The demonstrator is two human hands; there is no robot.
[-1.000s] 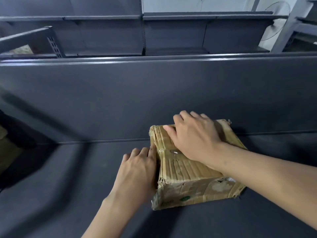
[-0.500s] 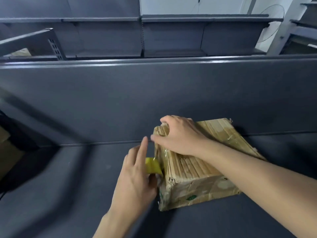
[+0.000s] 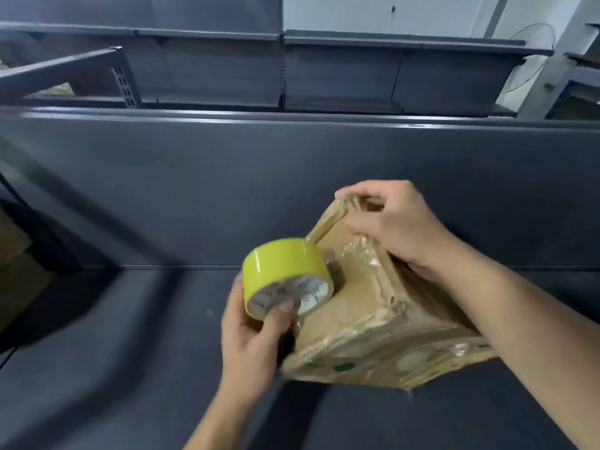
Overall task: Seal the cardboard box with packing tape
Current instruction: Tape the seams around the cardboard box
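Note:
A worn brown cardboard box [image 3: 367,323], wrapped in old clear tape, is tilted up off the dark shelf. My right hand [image 3: 394,222] grips its raised far corner, fingers curled over the edge. My left hand [image 3: 256,336] holds a yellow roll of packing tape [image 3: 284,276] against the box's left face, thumb in the white core. A strip of tape runs from the roll up along the box's edge toward my right hand.
The box sits on a dark grey shelf deck [image 3: 130,352] with a tall grey back panel [image 3: 227,183] right behind it. More grey shelving [image 3: 357,76] stands beyond. Brown cardboard [image 3: 16,254] shows at the far left.
My right hand has tipped the box up by its far corner. My left hand, which lay on the box's left side, now holds the yellow tape roll raised against it.

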